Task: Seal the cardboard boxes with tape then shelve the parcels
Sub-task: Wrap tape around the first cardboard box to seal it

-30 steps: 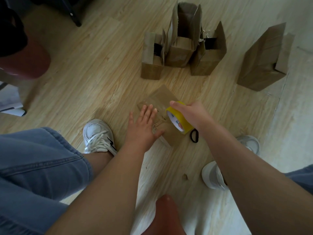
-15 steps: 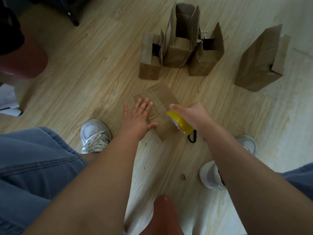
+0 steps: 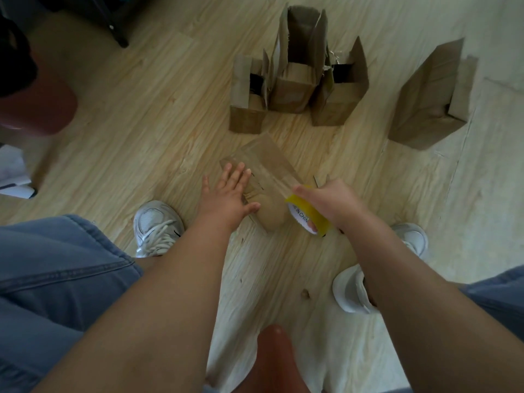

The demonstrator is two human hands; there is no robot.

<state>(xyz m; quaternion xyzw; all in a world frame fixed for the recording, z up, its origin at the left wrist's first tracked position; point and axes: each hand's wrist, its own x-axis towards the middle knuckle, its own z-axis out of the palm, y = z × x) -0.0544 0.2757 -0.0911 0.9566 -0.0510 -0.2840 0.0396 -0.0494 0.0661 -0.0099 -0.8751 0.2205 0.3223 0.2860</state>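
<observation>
**Box pinned under one palm, tape roll at its near corner**

Cardboard box [image 3: 269, 163] lies closed on the wooden floor [image 3: 158, 129], between the person's two shoes and in front of them. The left hand [image 3: 229, 194] rests flat on the near left part of its top, fingers straight and slightly spread, thumb stretched toward the right, holding nothing. The right hand [image 3: 331, 205] curls round a yellow tape roll [image 3: 307, 215]; a fingertip shows through the core. The roll stands on edge against the box's near right corner, just beside the left thumb but not touching it. A glossy band runs across the box top between the two hands. Farther back, three open boxes [image 3: 295, 86] stand clustered with their flaps up. Another open box [image 3: 428, 100] sits apart to the right.
</observation>
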